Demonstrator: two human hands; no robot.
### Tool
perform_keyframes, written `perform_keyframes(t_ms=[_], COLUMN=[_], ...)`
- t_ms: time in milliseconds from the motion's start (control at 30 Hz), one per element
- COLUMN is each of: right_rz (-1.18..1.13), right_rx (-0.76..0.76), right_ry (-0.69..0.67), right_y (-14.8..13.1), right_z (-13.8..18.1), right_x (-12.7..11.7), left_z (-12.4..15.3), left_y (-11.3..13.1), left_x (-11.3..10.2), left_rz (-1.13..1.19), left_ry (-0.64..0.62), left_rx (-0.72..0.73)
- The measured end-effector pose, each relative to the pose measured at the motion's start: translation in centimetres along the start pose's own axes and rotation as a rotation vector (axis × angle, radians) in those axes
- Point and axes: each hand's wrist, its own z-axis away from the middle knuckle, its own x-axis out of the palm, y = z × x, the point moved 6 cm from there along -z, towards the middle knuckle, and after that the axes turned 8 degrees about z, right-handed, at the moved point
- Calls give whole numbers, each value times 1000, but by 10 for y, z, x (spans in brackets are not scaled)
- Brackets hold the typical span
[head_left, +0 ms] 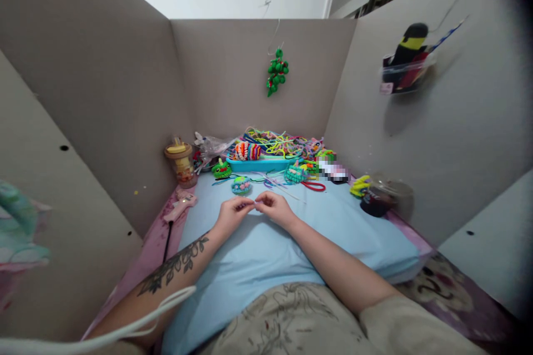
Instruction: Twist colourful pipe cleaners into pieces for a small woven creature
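Pale-blue cloth [341, 233] before a turquoise tray [264, 165], grey panels [225, 77] around it, round crocheted piece [241, 185] just in front, left hand [233, 214] and right hand [275, 208] nearer, fingertips pinched, anything held too small to tell.

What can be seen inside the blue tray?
A striped bundle shows in the left part of the blue tray; bright cords heap up behind, some perhaps inside. The tray's front side and this pile hide its bottom.

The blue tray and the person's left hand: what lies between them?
In the head view, a round blue-and-green knotted piece lies between the left hand and the blue tray, with loose thin cords nearer the tray.
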Motion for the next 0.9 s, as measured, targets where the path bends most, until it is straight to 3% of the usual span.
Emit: perform_keyframes(t_ms=[167, 300, 433, 533, 700, 900], right_rz=[153, 290, 320, 302, 151, -3], right_rx=[-204, -457, -530, -462, -198, -26], right_ry=[146, 92, 75, 124, 133, 21], right_y=[-21, -37, -40, -36, -14, -1], right_z=[4, 12, 14, 10, 0, -1], right_x=[-15, -12, -9, -13, -18, -7], left_z=[-2, 3, 5, -1, -10, -1], left_y=[-14, -23, -24, -22, -11, 17], left_x=[1, 12, 16, 6, -9, -2], left_rz=[230, 512, 595, 504, 201, -107], left_ry=[-14, -91, -127, -64, 27, -65], left_rx=[-318, -517, -581, -471, -196, 226])
